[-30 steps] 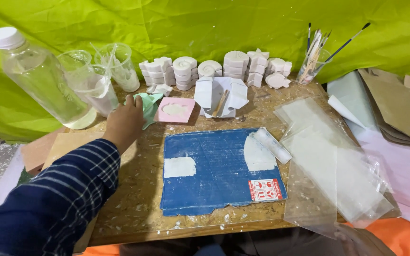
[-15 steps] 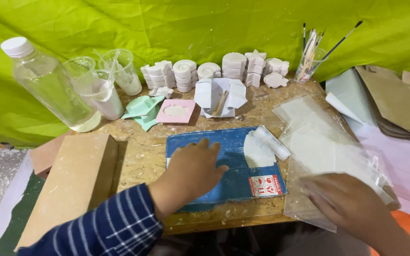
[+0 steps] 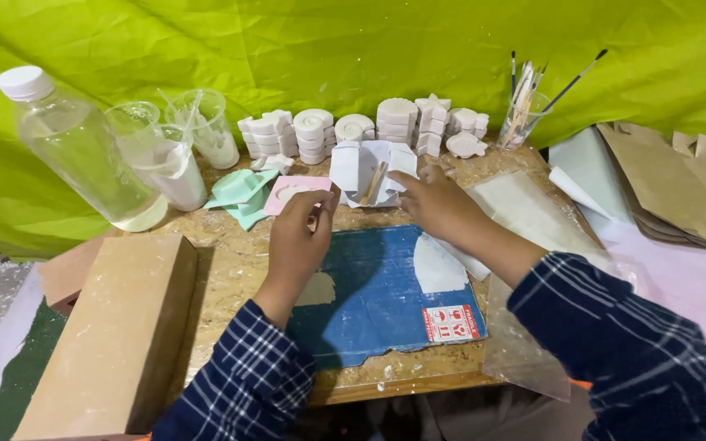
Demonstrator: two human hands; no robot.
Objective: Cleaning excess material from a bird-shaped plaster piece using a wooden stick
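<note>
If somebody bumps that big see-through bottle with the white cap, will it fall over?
The bottle is tall and narrow and already looks tilted in this view, so a bump near the cap might tip it. It looks nearly empty, so it is probably light and easy to knock. Its round body would likely roll on the table.

Both arms wear long sleeves of dark navy cloth crossed by a thin white windowpane check, the left sleeve [image 3: 243,388] entering from about 7 o'clock and the right sleeve [image 3: 623,343] from about 4 o'clock. Each cuff ends at the wrist, leaving the left hand [image 3: 300,237] and right hand [image 3: 435,204] bare, without gloves.
</note>
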